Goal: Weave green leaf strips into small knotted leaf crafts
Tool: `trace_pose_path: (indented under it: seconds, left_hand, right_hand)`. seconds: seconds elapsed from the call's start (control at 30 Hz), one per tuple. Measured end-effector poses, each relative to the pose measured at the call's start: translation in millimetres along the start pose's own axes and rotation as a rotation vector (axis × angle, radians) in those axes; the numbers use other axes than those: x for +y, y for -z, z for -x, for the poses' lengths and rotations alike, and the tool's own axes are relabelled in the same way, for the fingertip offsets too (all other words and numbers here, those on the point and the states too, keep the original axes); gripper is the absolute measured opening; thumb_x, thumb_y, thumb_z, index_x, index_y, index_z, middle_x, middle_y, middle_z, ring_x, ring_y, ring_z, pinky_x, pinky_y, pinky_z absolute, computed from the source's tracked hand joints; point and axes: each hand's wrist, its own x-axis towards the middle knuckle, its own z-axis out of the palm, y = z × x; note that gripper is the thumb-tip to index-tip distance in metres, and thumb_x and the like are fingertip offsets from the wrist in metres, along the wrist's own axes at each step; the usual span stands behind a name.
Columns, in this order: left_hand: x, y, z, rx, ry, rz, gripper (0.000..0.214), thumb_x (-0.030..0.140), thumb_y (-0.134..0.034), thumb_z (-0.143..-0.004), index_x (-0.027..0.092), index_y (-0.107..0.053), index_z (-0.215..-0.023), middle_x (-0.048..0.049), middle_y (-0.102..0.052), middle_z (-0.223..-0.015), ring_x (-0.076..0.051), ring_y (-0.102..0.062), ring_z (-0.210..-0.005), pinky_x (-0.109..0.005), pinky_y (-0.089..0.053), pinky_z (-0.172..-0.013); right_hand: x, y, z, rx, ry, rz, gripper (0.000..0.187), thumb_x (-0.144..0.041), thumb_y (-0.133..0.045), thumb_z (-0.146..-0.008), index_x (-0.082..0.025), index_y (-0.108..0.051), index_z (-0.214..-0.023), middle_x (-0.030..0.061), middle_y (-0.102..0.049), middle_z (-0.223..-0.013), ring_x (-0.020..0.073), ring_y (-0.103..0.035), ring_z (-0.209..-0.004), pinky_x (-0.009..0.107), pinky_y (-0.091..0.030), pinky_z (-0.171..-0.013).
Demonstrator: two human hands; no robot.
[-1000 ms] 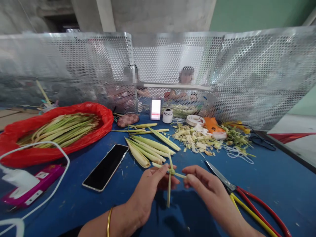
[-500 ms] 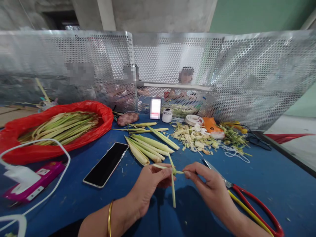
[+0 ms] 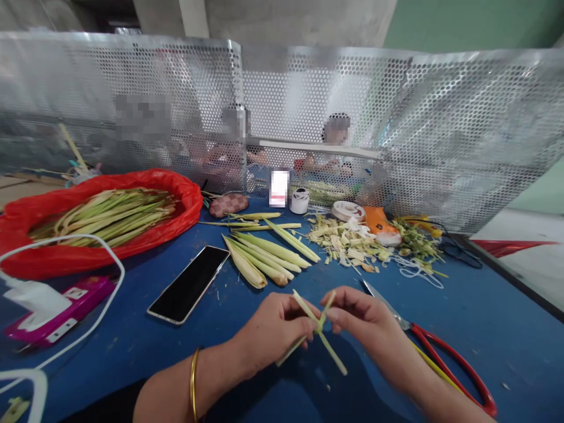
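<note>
My left hand (image 3: 284,329) pinches a small woven piece of pale green leaf strips (image 3: 333,352) near its crossing, with strip ends sticking out on several sides. My right hand (image 3: 359,314) closes thumb and fingers on one upper strip of the same piece, close to the crossing. The hands are almost together above the blue table (image 3: 211,364). Just beyond them lies a fan of long green leaves (image 3: 268,258). Scissors with red handles (image 3: 458,358) lie beside my right forearm, which partly covers a yellow strip or handle (image 3: 434,361) there.
A red bag of long leaves (image 3: 189,194) stands at the left. Nearby are a black-screened phone (image 3: 189,285), a purple power strip (image 3: 66,308) and a white cable. Leaf scraps (image 3: 352,244) and a tape roll (image 3: 348,210) lie back right. People sit behind the perforated metal screen (image 3: 308,88).
The woven piece has turned, so its strips now slant diagonally. My right hand has come in closer to my left hand and holds a strip that points upward. The camera view has tilted slightly down.
</note>
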Motion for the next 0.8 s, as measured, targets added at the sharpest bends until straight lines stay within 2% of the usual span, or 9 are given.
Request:
trace_pose_path:
  seconds: [0.1, 0.17, 0.23, 0.33, 0.4, 0.5, 0.67, 0.73, 0.8]
  left_hand:
    - [-0.7, 3.6, -1.0, -0.128, 0.029, -0.054, 0.017, 0.026, -0.062, -0.068, 0.013, -0.070, -0.074, 0.0024, -0.055, -0.059, -0.009, -0.047, -0.051, -0.023, -0.041, -0.056]
    - [-1.7, 6.4, -2.3, -0.124, 0.025, -0.087, 0.020, 0.030, -0.063, -0.070, 0.013, -0.071, -0.077, 0.0005, -0.058, -0.063, -0.011, -0.049, -0.053, -0.025, -0.042, -0.057]
    - [-1.5, 8.9, -3.1, 0.065, -0.089, -0.150, 0.024, 0.032, -0.067, -0.070, 0.014, -0.072, -0.085, -0.0028, -0.065, -0.074, -0.015, -0.056, -0.065, -0.027, -0.044, -0.066]
    - [1.3, 10.8, -2.7, 0.502, -0.322, -0.243, 0.024, 0.037, -0.069, -0.073, 0.018, -0.071, -0.088, -0.0043, -0.069, -0.087, -0.018, -0.059, -0.082, -0.027, -0.043, -0.078]
    - [2.9, 10.6, -1.8, 0.588, -0.342, -0.243, 0.024, 0.043, -0.066, -0.076, 0.018, -0.068, -0.074, -0.0022, -0.067, -0.076, -0.017, -0.058, -0.075, -0.025, -0.043, -0.072]
    - [2.4, 9.9, -0.8, 0.514, -0.229, -0.196, 0.040, 0.052, -0.062, -0.077, 0.017, -0.065, -0.057, 0.0009, -0.055, -0.054, -0.015, -0.051, -0.059, -0.024, -0.038, -0.059]
    - [1.2, 10.4, 0.1, 0.618, -0.309, -0.193, 0.029, 0.045, -0.065, -0.077, 0.019, -0.074, -0.069, -0.0028, -0.069, -0.070, -0.019, -0.061, -0.074, -0.026, -0.043, -0.071]
    - [0.9, 8.8, -0.1, 0.534, -0.269, -0.152, 0.032, 0.046, -0.063, -0.078, 0.018, -0.074, -0.069, -0.0038, -0.070, -0.068, -0.018, -0.061, -0.071, -0.026, -0.044, -0.069]
    - [-1.4, 5.6, -1.3, 0.354, -0.159, -0.067, 0.037, 0.050, -0.063, -0.078, 0.015, -0.074, -0.072, -0.0046, -0.069, -0.067, -0.017, -0.060, -0.067, -0.025, -0.043, -0.065]
  right_hand:
    - [-2.5, 0.2, 1.7, -0.098, -0.093, -0.076, 0.031, -0.046, -0.074, -0.071, -0.017, -0.062, -0.067, -0.0023, -0.058, -0.057, 0.0118, -0.054, -0.055, 0.025, -0.046, -0.058]
    - [-0.7, 3.3, 1.1, -0.152, -0.131, -0.075, 0.031, -0.044, -0.076, -0.070, -0.017, -0.062, -0.069, -0.0014, -0.061, -0.058, 0.0123, -0.056, -0.055, 0.025, -0.046, -0.058]
    - [2.0, 6.6, -0.7, -0.097, -0.114, -0.072, 0.030, -0.043, -0.075, -0.072, -0.017, -0.062, -0.070, 0.0001, -0.064, -0.061, 0.0131, -0.059, -0.058, 0.025, -0.046, -0.059]
    - [3.8, 8.0, -3.1, 0.129, -0.031, -0.085, 0.030, -0.045, -0.073, -0.074, -0.017, -0.062, -0.070, 0.0024, -0.067, -0.064, 0.0143, -0.061, -0.059, 0.025, -0.046, -0.057]
    - [3.1, 5.9, -3.0, 0.214, 0.013, -0.054, 0.031, -0.046, -0.074, -0.071, -0.017, -0.063, -0.070, 0.0035, -0.067, -0.063, 0.0156, -0.062, -0.058, 0.026, -0.047, -0.056]
    - [2.7, 1.2, -0.8, 0.281, 0.071, 0.006, 0.032, -0.049, -0.073, -0.070, -0.018, -0.064, -0.070, 0.0035, -0.067, -0.059, 0.0172, -0.062, -0.058, 0.027, -0.048, -0.056]
    - [9.3, 2.0, 1.0, 0.379, 0.121, 0.067, 0.029, -0.047, -0.070, -0.074, -0.019, -0.064, -0.072, 0.0029, -0.067, -0.063, 0.0182, -0.064, -0.061, 0.027, -0.049, -0.057]
    - [11.9, 2.5, 1.1, 0.395, 0.135, 0.103, 0.026, -0.044, -0.069, -0.076, -0.019, -0.065, -0.074, 0.0028, -0.068, -0.065, 0.0181, -0.064, -0.063, 0.026, -0.048, -0.058]
    - [13.5, -0.1, 2.1, 0.361, 0.150, 0.133, 0.024, -0.043, -0.068, -0.077, -0.019, -0.065, -0.074, 0.0027, -0.068, -0.065, 0.0179, -0.064, -0.063, 0.026, -0.049, -0.058]
